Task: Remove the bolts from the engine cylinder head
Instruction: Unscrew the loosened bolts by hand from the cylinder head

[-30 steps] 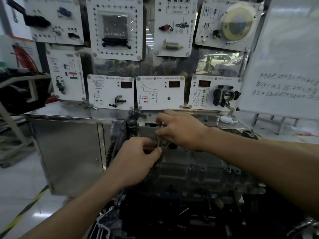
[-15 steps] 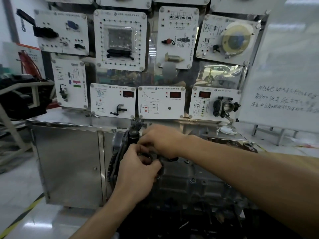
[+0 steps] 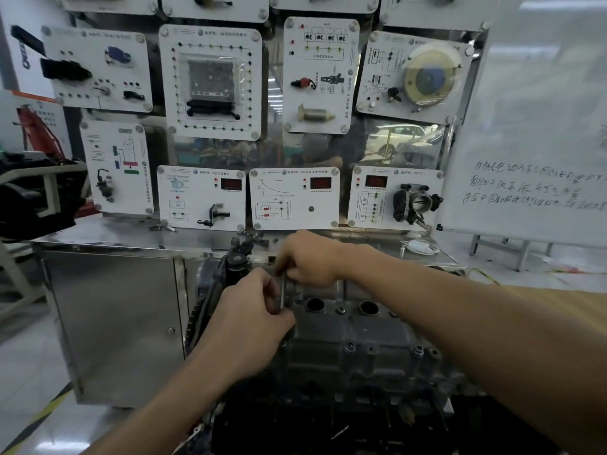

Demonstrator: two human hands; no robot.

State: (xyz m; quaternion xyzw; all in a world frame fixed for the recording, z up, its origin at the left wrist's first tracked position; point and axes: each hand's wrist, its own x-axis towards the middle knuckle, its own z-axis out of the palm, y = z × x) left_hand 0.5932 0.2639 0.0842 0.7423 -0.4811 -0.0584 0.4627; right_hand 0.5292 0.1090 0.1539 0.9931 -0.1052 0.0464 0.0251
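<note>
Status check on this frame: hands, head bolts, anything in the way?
Left hand and right hand pinch slim upright metal shaft at cylinder head left end. Bolt or tool, cannot tell. Front-edge bolts still in. No obstruction seen.

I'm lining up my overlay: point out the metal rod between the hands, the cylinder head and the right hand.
metal rod (image 3: 282,295): head view, middle of its visible shaft.
cylinder head (image 3: 377,336): head view, bare grey top face.
right hand (image 3: 310,262): head view, back of the hand.
</note>
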